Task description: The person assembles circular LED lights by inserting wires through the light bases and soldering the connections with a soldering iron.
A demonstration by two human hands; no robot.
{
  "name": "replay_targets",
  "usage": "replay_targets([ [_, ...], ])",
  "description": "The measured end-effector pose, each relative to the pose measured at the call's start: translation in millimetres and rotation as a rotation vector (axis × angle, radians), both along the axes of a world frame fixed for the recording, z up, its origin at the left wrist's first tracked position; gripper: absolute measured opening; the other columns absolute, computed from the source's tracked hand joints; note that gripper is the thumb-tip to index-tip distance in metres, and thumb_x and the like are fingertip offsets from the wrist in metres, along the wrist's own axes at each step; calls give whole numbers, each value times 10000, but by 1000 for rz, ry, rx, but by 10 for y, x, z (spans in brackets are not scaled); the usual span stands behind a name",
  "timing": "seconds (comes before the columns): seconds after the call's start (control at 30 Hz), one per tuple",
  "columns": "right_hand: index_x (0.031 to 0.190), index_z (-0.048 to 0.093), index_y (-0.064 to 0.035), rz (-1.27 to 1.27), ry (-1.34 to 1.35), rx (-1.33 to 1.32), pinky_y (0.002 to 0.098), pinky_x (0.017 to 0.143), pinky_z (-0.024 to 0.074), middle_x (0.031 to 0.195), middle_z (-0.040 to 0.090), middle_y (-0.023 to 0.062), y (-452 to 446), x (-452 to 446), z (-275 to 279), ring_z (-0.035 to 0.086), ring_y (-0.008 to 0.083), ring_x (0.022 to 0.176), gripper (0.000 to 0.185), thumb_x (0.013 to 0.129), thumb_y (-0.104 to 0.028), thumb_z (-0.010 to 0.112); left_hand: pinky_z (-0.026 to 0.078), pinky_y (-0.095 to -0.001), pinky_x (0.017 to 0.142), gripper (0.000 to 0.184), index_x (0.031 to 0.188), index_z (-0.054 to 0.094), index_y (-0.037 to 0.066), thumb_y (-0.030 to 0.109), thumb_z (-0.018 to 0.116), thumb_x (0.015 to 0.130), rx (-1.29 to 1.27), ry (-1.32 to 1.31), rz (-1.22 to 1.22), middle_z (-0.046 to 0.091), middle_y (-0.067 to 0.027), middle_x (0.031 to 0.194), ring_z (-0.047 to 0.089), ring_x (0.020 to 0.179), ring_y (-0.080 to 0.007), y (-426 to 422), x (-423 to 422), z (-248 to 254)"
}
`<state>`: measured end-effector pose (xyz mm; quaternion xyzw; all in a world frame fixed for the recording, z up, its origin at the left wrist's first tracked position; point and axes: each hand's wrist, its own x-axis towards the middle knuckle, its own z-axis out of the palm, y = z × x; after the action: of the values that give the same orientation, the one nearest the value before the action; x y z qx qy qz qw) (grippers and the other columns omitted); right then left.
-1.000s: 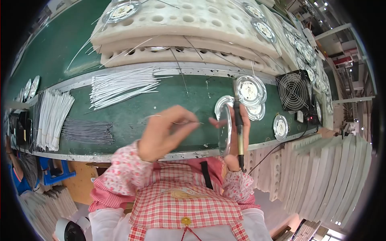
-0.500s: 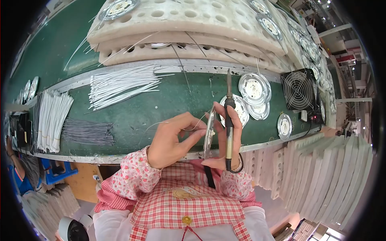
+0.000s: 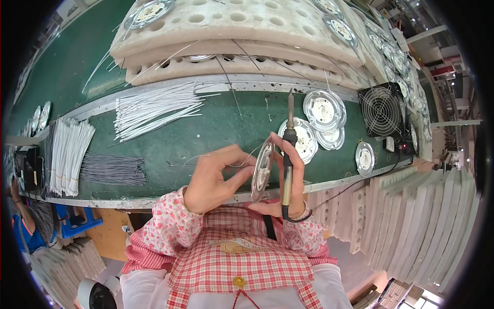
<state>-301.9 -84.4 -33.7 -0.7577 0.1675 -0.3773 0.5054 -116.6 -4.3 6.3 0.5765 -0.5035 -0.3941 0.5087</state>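
My right hand (image 3: 296, 190) grips a soldering iron (image 3: 287, 172) upright, its bare tip pointing away from me. The same hand holds a round metal lamp disc (image 3: 263, 170) on edge between thumb and fingers, its face turned partly towards my left hand. My left hand (image 3: 213, 177) is closed in a pinch at the disc's left side. A thin wire (image 3: 198, 156) runs through its fingers and loops up near the disc; its end at the disc is hard to make out. Behind my right hand, several similar discs (image 3: 323, 110) lie overlapping on the green bench (image 3: 170, 154).
White wires (image 3: 157, 110), a bundle of pale wires (image 3: 69, 154) and grey wires (image 3: 113, 169) lie on the left. Perforated foam boards (image 3: 216, 38) are stacked at the back. A black fan (image 3: 382, 110) stands right, near a single disc (image 3: 365, 158). Another person's arm (image 3: 23, 208) shows far left.
The disc has turned so more of its face shows, and it has shifted slightly left with my right hand and the soldering iron. My left hand has moved slightly left.
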Motion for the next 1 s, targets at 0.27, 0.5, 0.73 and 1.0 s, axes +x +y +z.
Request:
replay_targets([
  [0.27,1519,239,24,-172,3,-10,432,1094,397,1458,423,190,18,-187,98,464,316,1328,1188,598,-226,945,435,-306,695,107,939,710,23,24,709,832,-13,-285,27,638,-85,804,593,690,-200,-35,-26,-34],
  [0.5,1496,318,22,-912,639,-569,441,1082,383,1402,460,232,-421,-1082,97,476,371,1285,990,704,-167,880,385,-329,680,90,912,721,68,36,723,828,-70,-511,56,639,-64,787,576,655,-228,-83,-136,-171],
  [0.73,1394,470,6,-938,582,-656,432,980,435,1264,580,208,-561,-1182,98,552,375,1126,854,691,-174,920,394,-328,686,85,910,721,60,35,724,829,-19,-526,122,648,-70,801,586,660,-220,-20,24,-262],
  [1.0,1135,633,-75,-271,480,-496,503,899,484,1057,632,174,-209,-400,-179,606,397,988,429,729,37,715,445,-330,715,98,923,723,45,19,720,829,32,-496,151,668,-86,834,604,709,-235,13,167,-200],
])
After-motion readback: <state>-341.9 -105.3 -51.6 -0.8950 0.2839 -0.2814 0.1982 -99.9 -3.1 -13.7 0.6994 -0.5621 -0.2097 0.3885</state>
